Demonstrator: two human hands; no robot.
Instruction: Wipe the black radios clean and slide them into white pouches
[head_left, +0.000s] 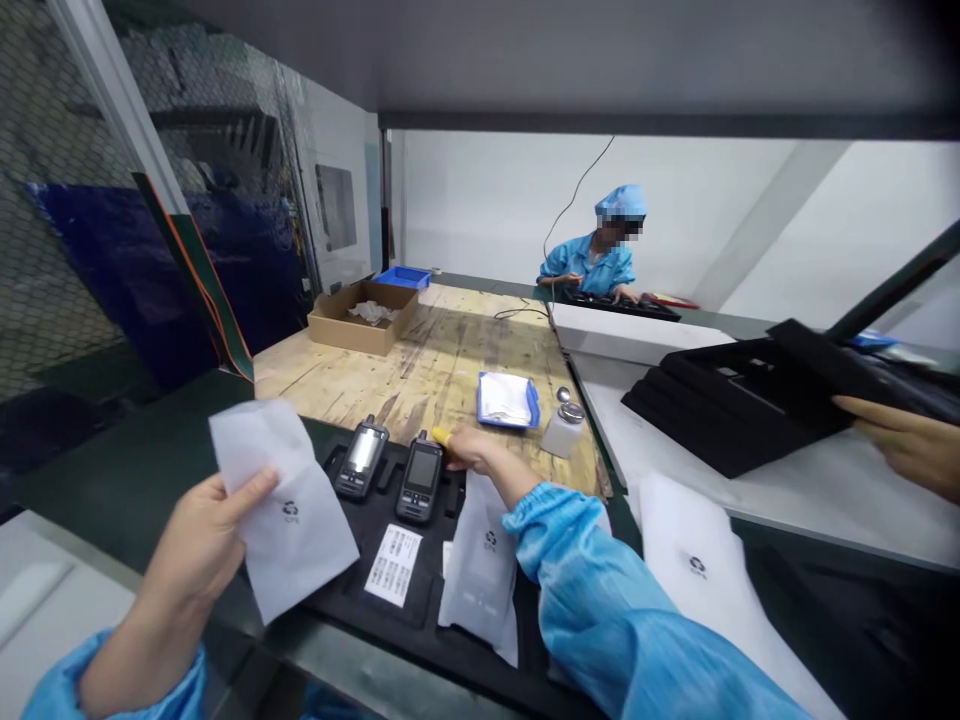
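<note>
My left hand (196,545) is closed on a white plastic bag (281,500) with a recycling mark, held up over the table's near edge. My right hand (469,450), with a yellow fingertip cover, reaches forward to the top of a black handheld device (421,478) lying in a black tray (420,590). Whether its fingers grip the device is unclear. A second handheld device (362,458) lies just to its left in the same tray. Another bagged item (480,570) and a white label card (393,565) rest on the tray nearer me.
A wooden board (420,365) carries a cardboard box (362,317), a blue tray with a white cloth (508,400) and a small dispenser bottle (563,425). Another person's hand (904,440) holds stacked black trays (750,400) at right. A co-worker in blue (596,260) sits far back.
</note>
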